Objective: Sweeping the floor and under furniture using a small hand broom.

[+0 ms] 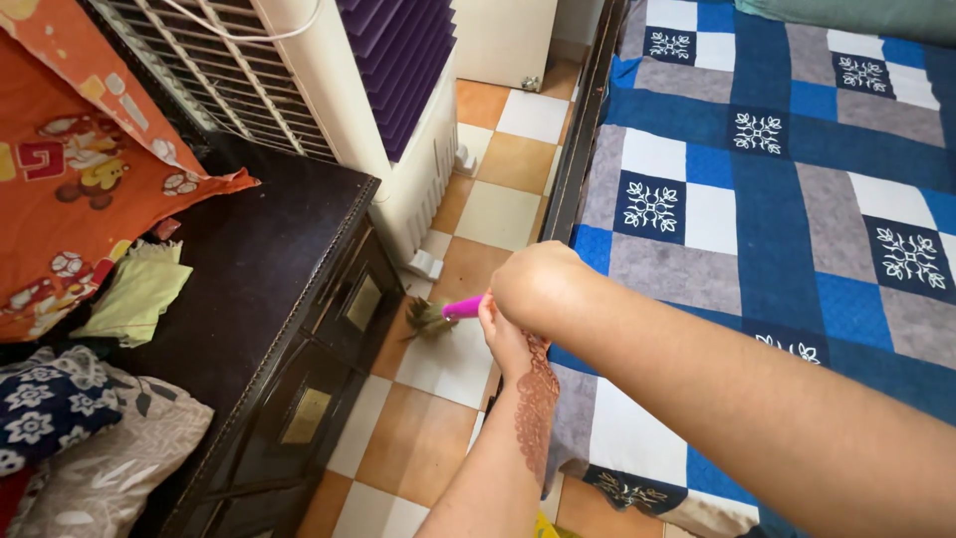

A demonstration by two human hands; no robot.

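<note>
**Both hands on a pink-handled broom over the tiled floor strip**

The right hand (538,284) is closed over the pink handle (463,306) of a broom; its knuckles face the camera and hide most of the grip. The left hand (506,334), marked with a dark henna pattern at the wrist, sits directly beneath and touching the right; its fingers appear curled toward the same handle, but the right hand covers them, so its hold cannot be confirmed.

The handle runs out to the left of the hands, roughly level in the view, ending in the bristle head (426,319). The bristles lie just beside the hands, down at the checked floor (503,159) of orange and cream tiles. The right hand is the upper one on the handle; both are equally close to the bristles.

Surroundings: left of the bristles, very near, stands a black trunk (269,259) with metal plates on its front. Beyond it, farther from the hands, is a white air cooler (349,90). To the right of the hands runs a bed with a blue patchwork cover (797,179), its edge close beside both forearms. The floor strip between trunk and bed is narrow. Cloth bundles (90,199) lie on the trunk.
</note>
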